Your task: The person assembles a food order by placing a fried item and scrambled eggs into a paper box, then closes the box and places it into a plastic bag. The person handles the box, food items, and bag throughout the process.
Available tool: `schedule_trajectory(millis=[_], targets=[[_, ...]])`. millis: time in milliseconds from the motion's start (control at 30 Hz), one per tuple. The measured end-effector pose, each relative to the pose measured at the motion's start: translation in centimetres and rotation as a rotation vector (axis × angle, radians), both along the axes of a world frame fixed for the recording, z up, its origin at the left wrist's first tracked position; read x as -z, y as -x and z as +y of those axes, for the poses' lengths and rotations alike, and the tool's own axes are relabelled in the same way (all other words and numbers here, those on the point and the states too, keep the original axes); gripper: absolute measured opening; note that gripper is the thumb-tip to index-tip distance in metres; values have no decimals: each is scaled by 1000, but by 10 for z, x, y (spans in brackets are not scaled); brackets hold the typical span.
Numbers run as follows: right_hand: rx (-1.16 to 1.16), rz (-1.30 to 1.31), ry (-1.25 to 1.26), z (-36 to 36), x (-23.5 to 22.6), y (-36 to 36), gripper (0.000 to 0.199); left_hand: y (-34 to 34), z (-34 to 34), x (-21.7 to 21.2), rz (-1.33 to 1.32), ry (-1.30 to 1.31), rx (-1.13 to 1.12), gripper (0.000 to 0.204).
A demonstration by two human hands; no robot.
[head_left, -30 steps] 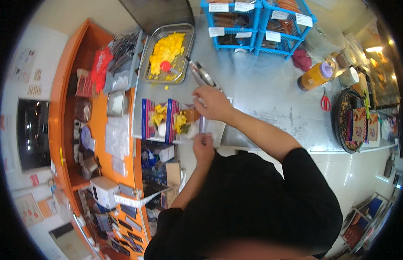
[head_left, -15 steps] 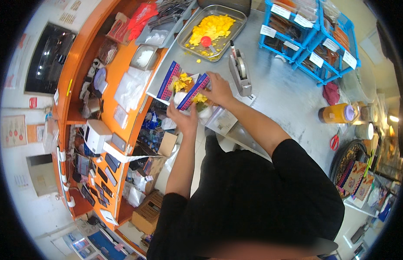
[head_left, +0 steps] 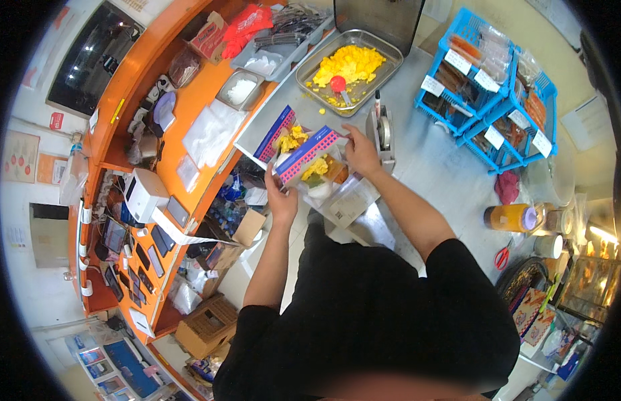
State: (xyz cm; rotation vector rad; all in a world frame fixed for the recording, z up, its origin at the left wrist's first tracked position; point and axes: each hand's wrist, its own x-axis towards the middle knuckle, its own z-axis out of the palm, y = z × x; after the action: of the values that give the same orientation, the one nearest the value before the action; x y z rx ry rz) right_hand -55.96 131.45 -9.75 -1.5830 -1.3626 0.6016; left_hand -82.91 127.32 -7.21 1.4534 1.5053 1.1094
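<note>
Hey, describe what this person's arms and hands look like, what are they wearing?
Both forearms are bare. The left hand and right hand wear no gloves, and no rings or watch can be made out. A black short-sleeved shirt covers the upper arms, its sleeves ending near the elbows.

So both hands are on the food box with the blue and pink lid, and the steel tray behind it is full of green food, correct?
Not quite. The head view shows the left hand and right hand on the food box, but the steel tray behind it holds yellow food, not green.
</note>
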Motion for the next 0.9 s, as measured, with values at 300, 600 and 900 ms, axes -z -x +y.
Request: schedule_trajectory(millis=[300,600,900], targets=[[6,1235,284,-26,-35,54,31,-5,-24,18,212,-169,125,55],[371,732,403,-27,-41,29,75,-3,-45,28,479,-399,333,53],[59,-434,594,-43,-34,21,68,-6,-66,22,539,-346,440,38]])
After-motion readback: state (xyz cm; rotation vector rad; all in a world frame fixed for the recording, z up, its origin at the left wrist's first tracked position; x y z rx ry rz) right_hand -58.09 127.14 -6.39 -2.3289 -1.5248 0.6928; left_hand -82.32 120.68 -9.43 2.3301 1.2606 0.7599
